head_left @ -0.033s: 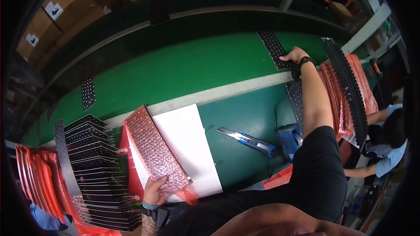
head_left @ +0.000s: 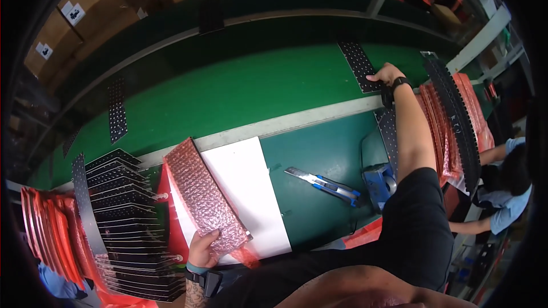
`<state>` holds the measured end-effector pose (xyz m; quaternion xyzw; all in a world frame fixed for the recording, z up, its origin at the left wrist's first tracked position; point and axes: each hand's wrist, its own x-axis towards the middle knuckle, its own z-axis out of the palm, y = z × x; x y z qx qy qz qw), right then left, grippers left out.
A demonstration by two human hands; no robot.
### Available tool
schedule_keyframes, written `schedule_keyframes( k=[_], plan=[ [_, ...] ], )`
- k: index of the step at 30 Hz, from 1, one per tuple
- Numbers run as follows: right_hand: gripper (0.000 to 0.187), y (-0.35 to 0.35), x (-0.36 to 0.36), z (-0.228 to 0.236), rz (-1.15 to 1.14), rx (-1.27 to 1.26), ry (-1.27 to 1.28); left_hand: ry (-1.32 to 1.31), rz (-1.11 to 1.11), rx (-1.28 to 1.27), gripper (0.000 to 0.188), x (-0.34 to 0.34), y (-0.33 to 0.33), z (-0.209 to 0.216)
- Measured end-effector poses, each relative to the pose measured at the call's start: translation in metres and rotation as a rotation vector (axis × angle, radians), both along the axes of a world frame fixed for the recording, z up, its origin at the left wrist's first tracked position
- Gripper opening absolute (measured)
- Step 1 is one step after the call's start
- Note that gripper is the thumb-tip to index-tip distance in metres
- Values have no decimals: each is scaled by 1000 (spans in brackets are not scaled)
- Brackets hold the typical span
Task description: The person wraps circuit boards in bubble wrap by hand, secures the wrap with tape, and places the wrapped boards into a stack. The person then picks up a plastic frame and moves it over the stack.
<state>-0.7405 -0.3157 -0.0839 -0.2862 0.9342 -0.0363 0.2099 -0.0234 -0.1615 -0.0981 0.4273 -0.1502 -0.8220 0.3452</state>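
At the lower left of centre, our left hand [head_left: 204,249] is clamped on the near end of a pink bubble-wrap pouch [head_left: 206,194], thumb on top, its other fingers mostly hidden. The pouch lies slanted over a white sheet [head_left: 257,194]. At the lower left we see a fanned row of black panels [head_left: 123,217], with red pouches [head_left: 51,234] at the frame's left edge. Right of centre we have a silver-and-blue utility knife [head_left: 334,187] and, near its handle, a blue tape dispenser [head_left: 375,185], both on a dark green work surface [head_left: 311,148]. Toward the upper right, our right hand [head_left: 389,74] is at the near end of a black dotted panel [head_left: 358,63] on the green belt [head_left: 240,85]; its thumb lies at the panel's corner, but we cannot tell whether the fingers grip it. Beyond the belt, cardboard boxes [head_left: 85,23] fill the upper left
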Motion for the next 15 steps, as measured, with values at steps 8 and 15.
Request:
schedule_keyframes(
  k=[8, 15],
  plan=[
    [17, -12, 24, -18, -323, -721, -490, -6, -15, 37, 46, 2, 1, 4],
    [16, -111, 112, 9, -166, -972, -843, -14, -47, 65, 46, 1, 2, 7]
  ],
)
